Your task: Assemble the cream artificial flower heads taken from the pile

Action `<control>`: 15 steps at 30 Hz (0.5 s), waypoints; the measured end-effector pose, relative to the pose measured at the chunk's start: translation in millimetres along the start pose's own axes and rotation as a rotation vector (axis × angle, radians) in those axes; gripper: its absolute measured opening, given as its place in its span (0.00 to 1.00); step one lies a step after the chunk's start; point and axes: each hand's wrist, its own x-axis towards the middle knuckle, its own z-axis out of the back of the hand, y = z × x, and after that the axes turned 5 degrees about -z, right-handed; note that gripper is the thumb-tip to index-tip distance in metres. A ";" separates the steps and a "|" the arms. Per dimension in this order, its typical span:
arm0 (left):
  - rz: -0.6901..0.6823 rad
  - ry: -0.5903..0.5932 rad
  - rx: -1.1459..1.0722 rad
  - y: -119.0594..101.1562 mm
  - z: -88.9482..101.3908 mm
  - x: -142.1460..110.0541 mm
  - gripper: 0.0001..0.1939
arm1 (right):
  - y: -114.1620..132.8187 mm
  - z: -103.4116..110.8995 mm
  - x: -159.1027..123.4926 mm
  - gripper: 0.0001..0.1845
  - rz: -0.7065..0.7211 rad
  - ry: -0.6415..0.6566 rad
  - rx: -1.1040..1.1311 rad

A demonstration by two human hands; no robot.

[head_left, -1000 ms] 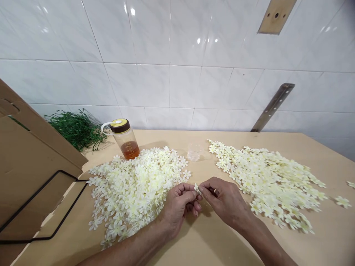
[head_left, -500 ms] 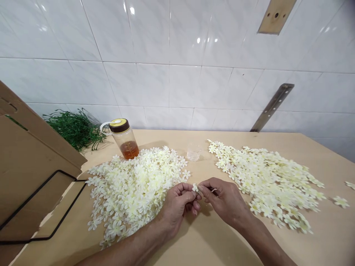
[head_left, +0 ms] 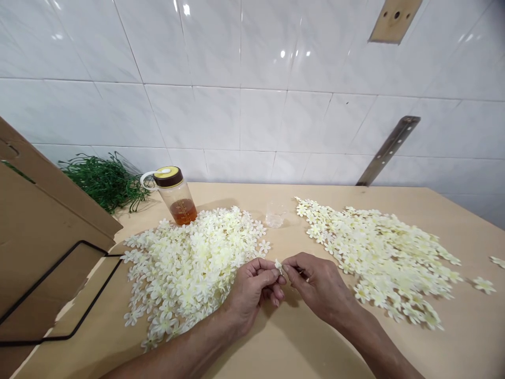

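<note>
A small white artificial flower (head_left: 278, 266) is pinched between my two hands above the near middle of the table. My left hand (head_left: 256, 288) holds it with thumb and forefinger, the other fingers curled below. From the other side, the thumb and forefinger of my right hand (head_left: 317, 284) grip the same flower. A large heap of loose cream-white flower heads (head_left: 197, 268) lies beside my left hand. A flatter spread of similar flower heads (head_left: 386, 258) lies to the right of my right hand.
Behind the left heap stands a bottle (head_left: 173, 195) with amber liquid. A small clear cup (head_left: 275, 215) sits between the heaps. Green artificial stems (head_left: 106, 181) lie at the back left, near a cardboard box (head_left: 47, 242) and a black wire frame (head_left: 97, 297). A tiled wall (head_left: 221, 121) closes the back.
The flower has turned slightly between my fingertips, and a pale bit seen by my right fingers no longer shows. Both hands stay in nearly the same place.
</note>
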 end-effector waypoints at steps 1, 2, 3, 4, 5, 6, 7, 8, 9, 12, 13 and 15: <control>0.003 0.005 0.000 0.1 0.2 0.2 0.05 | -0.2 -0.6 -0.2 0.13 -0.002 -0.004 0.004; 0.004 0.010 -0.002 0.2 0.4 0.4 0.05 | -0.4 -1.1 -0.2 0.12 -0.003 -0.007 0.008; 0.004 0.012 -0.006 0.3 0.6 0.5 0.04 | -0.7 -1.4 -0.1 0.12 -0.006 -0.007 0.011; 0.005 0.012 -0.011 0.2 0.8 0.6 0.04 | -0.9 -1.4 0.1 0.12 -0.014 -0.008 0.013; 0.008 0.011 -0.015 0.1 1.0 0.6 0.04 | -1.2 -1.0 0.4 0.11 -0.026 -0.006 0.015; 0.012 0.008 -0.020 -0.2 1.1 0.5 0.04 | -1.4 -0.2 0.7 0.11 -0.041 -0.001 0.020; 0.018 0.006 -0.024 -0.5 1.3 0.3 0.04 | -1.7 1.1 1.0 0.11 -0.053 0.010 0.030; 0.022 0.004 -0.028 -0.8 1.5 0.2 0.04 | -2.0 2.6 1.2 0.11 -0.060 0.026 0.044; 0.025 0.004 -0.034 -1.0 1.7 0.1 0.04 | -2.3 4.3 1.5 0.11 -0.061 0.047 0.060; 0.029 0.015 -0.040 -1.0 2.6 0.5 0.05 | -2.9 8.4 2.2 0.10 -0.046 0.088 0.086; 0.031 0.020 -0.036 -0.7 2.8 0.8 0.06 | -3.1 9.0 2.3 0.10 -0.045 0.085 0.081; 0.036 0.021 -0.020 -0.3 2.9 1.2 0.07 | -3.3 8.7 2.3 0.11 -0.044 0.071 0.061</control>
